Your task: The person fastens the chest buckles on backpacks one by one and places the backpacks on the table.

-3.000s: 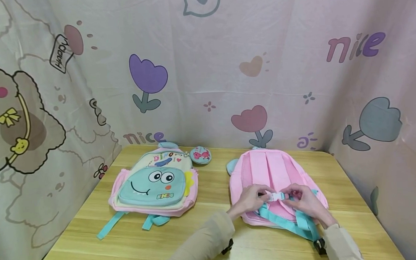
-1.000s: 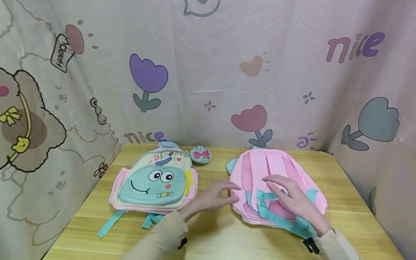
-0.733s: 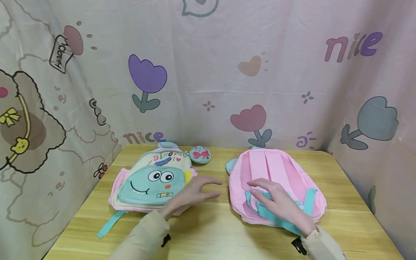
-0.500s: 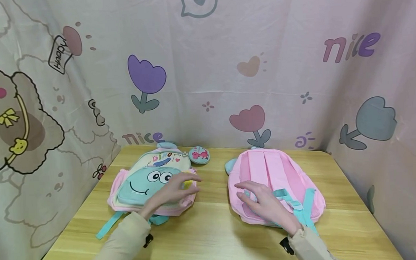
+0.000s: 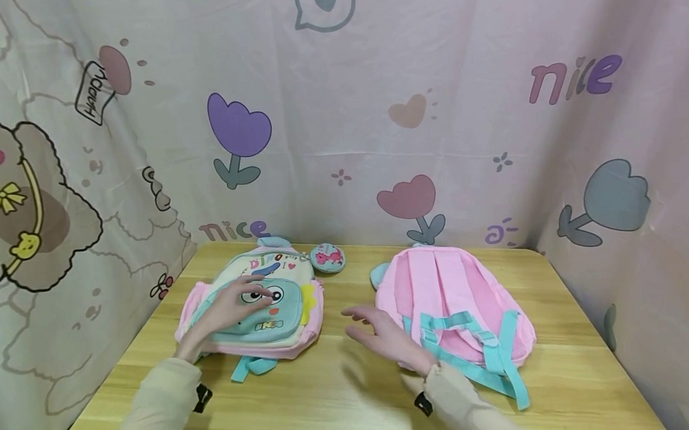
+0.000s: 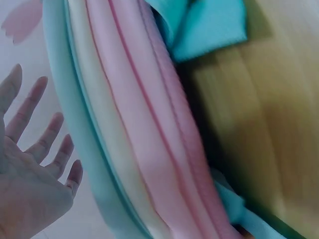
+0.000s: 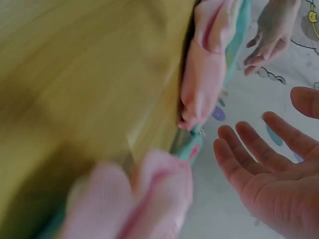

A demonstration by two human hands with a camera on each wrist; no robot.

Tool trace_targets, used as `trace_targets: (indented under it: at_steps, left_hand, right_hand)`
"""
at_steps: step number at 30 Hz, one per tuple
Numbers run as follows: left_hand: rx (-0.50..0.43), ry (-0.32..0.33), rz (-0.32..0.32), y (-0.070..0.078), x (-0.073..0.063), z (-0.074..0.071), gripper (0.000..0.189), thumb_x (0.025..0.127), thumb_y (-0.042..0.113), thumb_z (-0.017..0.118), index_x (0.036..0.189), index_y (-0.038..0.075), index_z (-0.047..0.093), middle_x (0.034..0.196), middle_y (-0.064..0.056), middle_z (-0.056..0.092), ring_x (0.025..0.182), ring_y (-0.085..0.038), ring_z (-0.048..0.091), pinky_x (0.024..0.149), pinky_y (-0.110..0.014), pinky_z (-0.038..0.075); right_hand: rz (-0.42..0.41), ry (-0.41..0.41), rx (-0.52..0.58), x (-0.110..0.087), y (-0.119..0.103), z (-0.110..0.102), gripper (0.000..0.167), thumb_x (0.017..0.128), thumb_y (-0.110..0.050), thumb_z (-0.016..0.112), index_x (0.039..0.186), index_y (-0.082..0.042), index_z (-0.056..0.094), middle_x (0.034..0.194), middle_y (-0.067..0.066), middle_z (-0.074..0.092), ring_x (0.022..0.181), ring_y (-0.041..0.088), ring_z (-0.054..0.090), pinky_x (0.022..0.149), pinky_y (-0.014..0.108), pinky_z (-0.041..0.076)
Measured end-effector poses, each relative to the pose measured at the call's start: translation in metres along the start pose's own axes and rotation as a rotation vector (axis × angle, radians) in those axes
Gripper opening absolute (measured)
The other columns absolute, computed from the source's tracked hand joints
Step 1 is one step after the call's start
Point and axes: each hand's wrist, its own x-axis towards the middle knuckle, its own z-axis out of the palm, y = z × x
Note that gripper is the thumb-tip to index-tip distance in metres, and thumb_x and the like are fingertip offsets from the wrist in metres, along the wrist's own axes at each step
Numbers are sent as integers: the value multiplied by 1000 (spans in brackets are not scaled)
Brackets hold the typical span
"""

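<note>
Backpack (image 5: 289,308) under left hand (image 5: 228,306), seemingly zipped, pink backpack (image 5: 460,292), insides hidden

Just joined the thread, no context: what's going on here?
A person has two small backpacks on a wooden table, and neither hand holds anything. The left hand hovers over the dinosaur-face backpack, which lies front up. The right hand hangs in the air by the near left side of the pink backpack, which lies back up with its teal straps showing.
</note>
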Motion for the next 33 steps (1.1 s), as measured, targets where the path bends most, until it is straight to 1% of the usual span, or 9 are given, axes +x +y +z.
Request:
trace_targets:
  at_steps: [5, 10, 13, 17, 19, 23, 25, 28, 33]
  left_hand:
    - [3, 23, -68, -23, -13, -14, 32, 93, 35, 71, 113, 10, 76, 150, -26, 48, 139, -53, 38, 108, -74, 29]
    - [30, 95, -80, -42, -25, -22, 30, 88, 30, 77, 108, 8, 77, 152, -33, 41, 139, -58, 30, 107, -78, 19]
    - [33, 114, -102, -51, -30, -24, 33, 84, 29, 80, 107, 6, 77, 154, -36, 33, 140, -61, 23, 107, -80, 13]
    - [-2, 97, -162, -61, -34, -27, 41, 82, 30, 83, 111, 1, 75, 156, -40, 23, 141, -63, 17, 106, -81, 12]
    - [-45, 75, -204, -65, -35, -28, 45, 81, 29, 83, 114, -1, 73, 157, -43, 17, 141, -65, 13, 105, -83, 11]
    - [-106, 32, -258, -67, -37, -30, 53, 82, 30, 83, 121, -3, 68, 157, -47, 9, 143, -68, 8, 105, -85, 9]
    - [-102, 21, -268, -68, -37, -30, 55, 83, 31, 83, 123, -3, 67, 157, -46, 11, 143, -67, 10, 106, -84, 11]
    - [-79, 21, -260, -67, -36, -30, 57, 83, 32, 83, 124, -4, 66, 155, -46, 20, 143, -64, 16, 108, -81, 15]
    - [-60, 10, -238, -65, -38, -30, 59, 84, 32, 81, 127, -5, 64, 150, -42, 35, 141, -61, 26, 108, -79, 21]
  right_hand:
    - [-4, -3, 46, 16, 7, 21, 43, 104, -27, 54, 140, -2, 56, 141, 19, 58, 125, 40, 58, 103, 57, 48]
    - [10, -13, 81, 27, 10, 38, 45, 103, -25, 55, 139, 2, 55, 143, 26, 53, 124, 45, 56, 100, 55, 52]
    - [34, -5, 125, 33, 11, 47, 45, 102, -21, 58, 139, 4, 55, 142, 28, 53, 124, 47, 56, 100, 54, 52]
    - [97, -21, 177, 39, 11, 57, 48, 101, -23, 59, 142, 2, 52, 146, 26, 52, 129, 47, 55, 105, 55, 49]
    - [135, -40, 194, 42, 10, 61, 49, 101, -25, 59, 143, -1, 51, 148, 23, 52, 132, 46, 53, 109, 56, 46]
    - [180, -53, 260, 48, 8, 67, 52, 99, -25, 63, 143, -2, 48, 141, 22, 57, 129, 39, 57, 111, 53, 44]
    - [191, -55, 301, 50, 8, 69, 53, 98, -23, 64, 143, -1, 46, 135, 21, 60, 125, 35, 58, 110, 52, 45]
    - [216, -58, 371, 52, 7, 73, 55, 97, -20, 66, 143, -3, 43, 131, 20, 61, 121, 32, 59, 107, 49, 47]
    - [284, -29, 381, 57, 6, 76, 68, 93, -20, 72, 150, -8, 36, 125, 17, 61, 111, 24, 61, 100, 40, 51]
